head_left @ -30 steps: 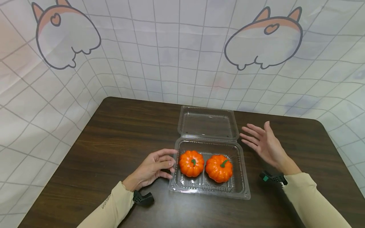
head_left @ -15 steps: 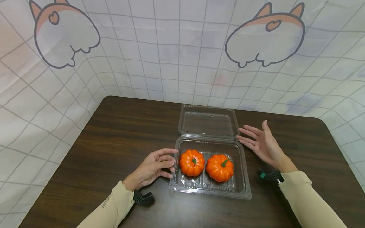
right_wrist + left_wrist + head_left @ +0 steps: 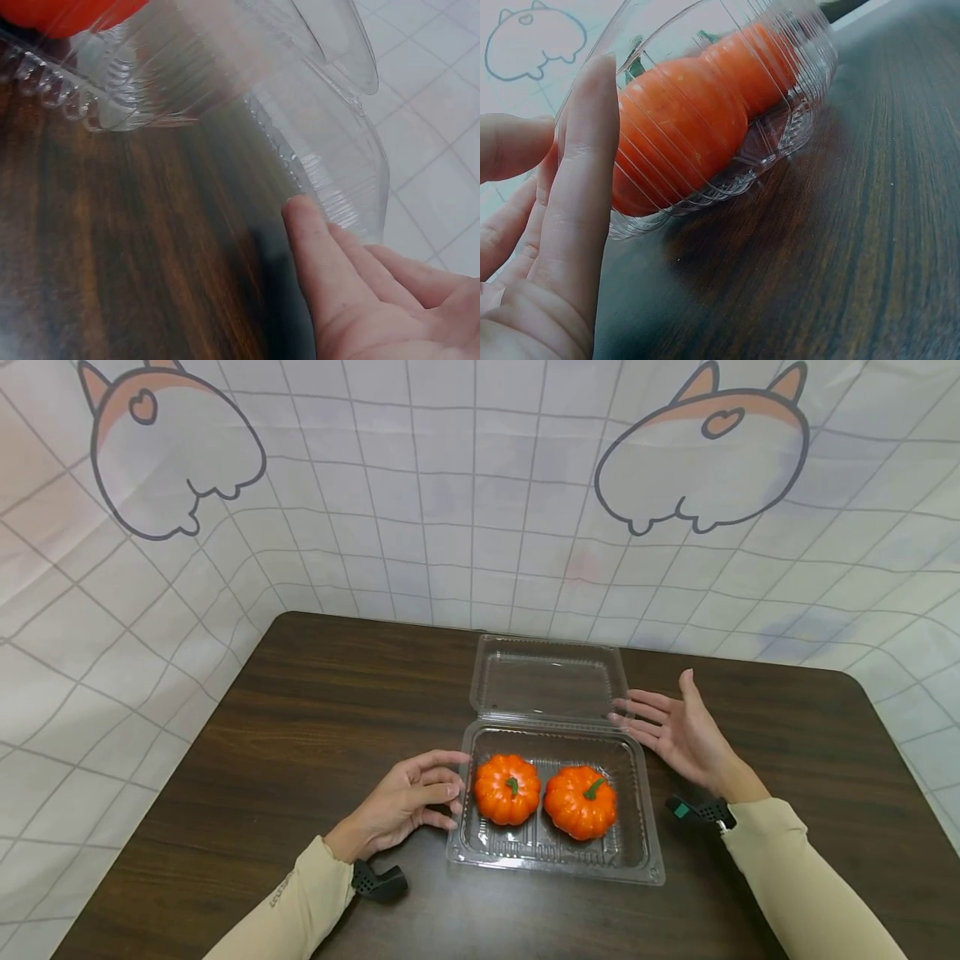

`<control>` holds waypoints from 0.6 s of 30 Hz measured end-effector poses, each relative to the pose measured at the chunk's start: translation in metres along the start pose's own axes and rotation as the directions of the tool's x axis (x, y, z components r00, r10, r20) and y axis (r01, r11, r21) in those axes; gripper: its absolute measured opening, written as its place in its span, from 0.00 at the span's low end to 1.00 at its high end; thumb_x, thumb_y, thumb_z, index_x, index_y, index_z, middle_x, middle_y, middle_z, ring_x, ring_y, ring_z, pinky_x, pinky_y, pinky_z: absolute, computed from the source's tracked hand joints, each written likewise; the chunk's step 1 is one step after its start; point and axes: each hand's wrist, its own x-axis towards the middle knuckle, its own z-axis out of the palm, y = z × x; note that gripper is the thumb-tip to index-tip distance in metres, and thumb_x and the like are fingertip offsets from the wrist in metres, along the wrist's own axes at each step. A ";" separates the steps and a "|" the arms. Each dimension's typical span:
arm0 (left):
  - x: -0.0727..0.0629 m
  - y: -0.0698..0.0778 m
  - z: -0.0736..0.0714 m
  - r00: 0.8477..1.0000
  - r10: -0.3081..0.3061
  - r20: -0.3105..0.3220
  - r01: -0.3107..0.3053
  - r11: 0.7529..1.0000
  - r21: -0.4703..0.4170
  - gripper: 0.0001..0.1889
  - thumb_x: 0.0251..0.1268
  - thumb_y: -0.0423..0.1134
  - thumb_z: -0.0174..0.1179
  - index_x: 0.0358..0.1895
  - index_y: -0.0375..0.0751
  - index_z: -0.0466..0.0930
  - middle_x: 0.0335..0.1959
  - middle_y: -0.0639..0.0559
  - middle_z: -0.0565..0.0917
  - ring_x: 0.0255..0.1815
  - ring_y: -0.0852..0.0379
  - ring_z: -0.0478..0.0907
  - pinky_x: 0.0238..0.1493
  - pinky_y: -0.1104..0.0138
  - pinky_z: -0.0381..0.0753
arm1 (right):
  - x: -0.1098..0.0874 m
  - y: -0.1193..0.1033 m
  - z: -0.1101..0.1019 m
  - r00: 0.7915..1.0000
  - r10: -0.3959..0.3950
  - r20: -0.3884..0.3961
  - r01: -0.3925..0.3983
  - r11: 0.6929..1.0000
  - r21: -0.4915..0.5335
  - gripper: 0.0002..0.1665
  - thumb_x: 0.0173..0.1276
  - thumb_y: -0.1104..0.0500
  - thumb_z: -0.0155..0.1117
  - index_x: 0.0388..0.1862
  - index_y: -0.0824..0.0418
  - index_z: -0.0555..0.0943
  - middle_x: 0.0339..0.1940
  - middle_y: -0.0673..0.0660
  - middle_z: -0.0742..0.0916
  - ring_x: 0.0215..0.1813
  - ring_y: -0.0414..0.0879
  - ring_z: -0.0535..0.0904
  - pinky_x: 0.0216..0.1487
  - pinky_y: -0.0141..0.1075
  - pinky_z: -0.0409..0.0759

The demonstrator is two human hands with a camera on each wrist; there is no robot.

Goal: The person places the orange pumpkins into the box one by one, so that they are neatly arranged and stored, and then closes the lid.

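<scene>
A clear plastic clamshell container (image 3: 651, 852) lies on the table with its lid (image 3: 551, 689) folded back. Two orange pumpkins, a left pumpkin (image 3: 507, 790) and a right pumpkin (image 3: 581, 803), sit side by side in its base, green stems showing. My left hand (image 3: 408, 797) holds the base's left rim; in the left wrist view, the rim runs between thumb (image 3: 514, 146) and finger (image 3: 581, 172). At the right, my right hand (image 3: 686, 735) is spread palm inward, thumb up, its fingertips overlapping the lid's lower right corner. Up close, those fingers (image 3: 326, 262) are right at the lid's edge.
The dark wood-grain table (image 3: 322, 693) has rounded far corners. Behind and beside it hangs a white gridded cloth (image 3: 420, 527) with cartoon corgi prints. A black wrist camera (image 3: 378, 883) is strapped on the left wrist, another wrist camera (image 3: 701, 812) on the right.
My right hand has moved left, from beside the container to the lid's lower right corner. The left hand stays at the rim, and the pumpkins keep their places in the base.
</scene>
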 end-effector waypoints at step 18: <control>0.001 0.002 0.001 1.000 -0.012 0.005 0.012 1.000 0.005 0.25 0.72 0.32 0.64 0.69 0.41 0.71 0.42 0.54 0.83 0.35 0.60 0.86 0.36 0.68 0.92 | 0.025 -0.011 -0.003 0.992 0.125 -0.014 -0.125 0.992 0.029 0.67 0.70 0.19 0.34 0.84 0.65 0.28 0.87 0.68 0.40 0.65 0.40 0.84 0.66 0.29 0.83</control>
